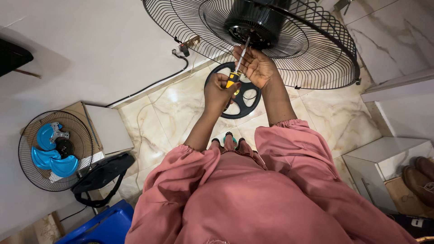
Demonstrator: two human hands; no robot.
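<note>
Head view. The left hand (218,91) is closing around the yellow-and-black handle of a screwdriver (238,67), while the right hand (257,67), half curled, is steadying the metal shaft between its fingertips. The tip is pressing into the underside of the black motor housing (257,20), directly above both hands, inside the wire fan guard (316,49). A black fan base (242,97) is lying on the tiled floor (181,117) beneath the hands. Likely hazards: the tip is meeting the screw at a slant, so it may be slipping out and rounding the head or jabbing the right fingers; a loosened screw may be dropping through the guard onto the floor; the unsupported guard may be swaying.
</note>
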